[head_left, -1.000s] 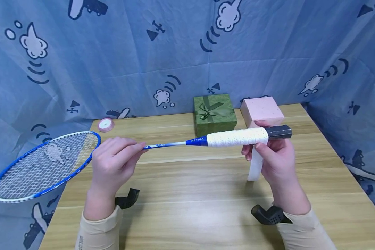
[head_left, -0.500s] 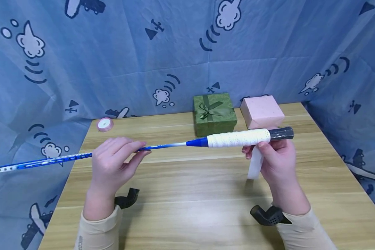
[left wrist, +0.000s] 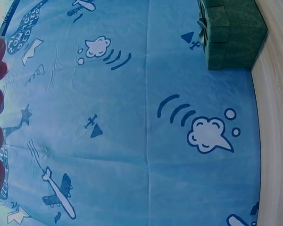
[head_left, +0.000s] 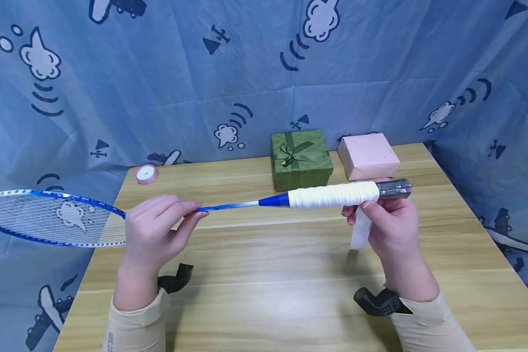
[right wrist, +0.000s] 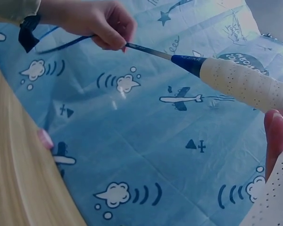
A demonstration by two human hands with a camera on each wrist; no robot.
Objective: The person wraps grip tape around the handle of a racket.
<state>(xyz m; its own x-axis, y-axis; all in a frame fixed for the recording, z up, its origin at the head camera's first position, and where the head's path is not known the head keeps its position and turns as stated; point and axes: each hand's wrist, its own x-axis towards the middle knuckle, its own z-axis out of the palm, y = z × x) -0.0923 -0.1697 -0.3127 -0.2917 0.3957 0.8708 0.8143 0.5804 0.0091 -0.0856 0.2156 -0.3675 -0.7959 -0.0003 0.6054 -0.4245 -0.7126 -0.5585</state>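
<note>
A badminton racket (head_left: 234, 205) is held level above the table, its blue-rimmed head at the left and its handle at the right. My left hand (head_left: 158, 227) pinches the thin shaft between thumb and fingers. White perforated grip tape (head_left: 327, 195) is wound round most of the handle, leaving a black butt end (head_left: 393, 188) bare. At the lower edge of the winding, my right hand (head_left: 393, 220) grips the tape, its thumb in front and some fingers hidden behind the handle. A loose tape tail (head_left: 361, 232) hangs below; the right wrist view shows its holes up close.
At the back of the wooden table (head_left: 264, 293) stand a green gift box (head_left: 302, 161) with a bow and a pink box (head_left: 368, 155). A pink ribbon spool (head_left: 147, 174) lies at the back left. Blue patterned cloth (head_left: 180, 73) hangs behind.
The racket has turned about its shaft: its head went from a tilted face to edge-on and now shows a tilted face again. Both hands stay nearly in place.
</note>
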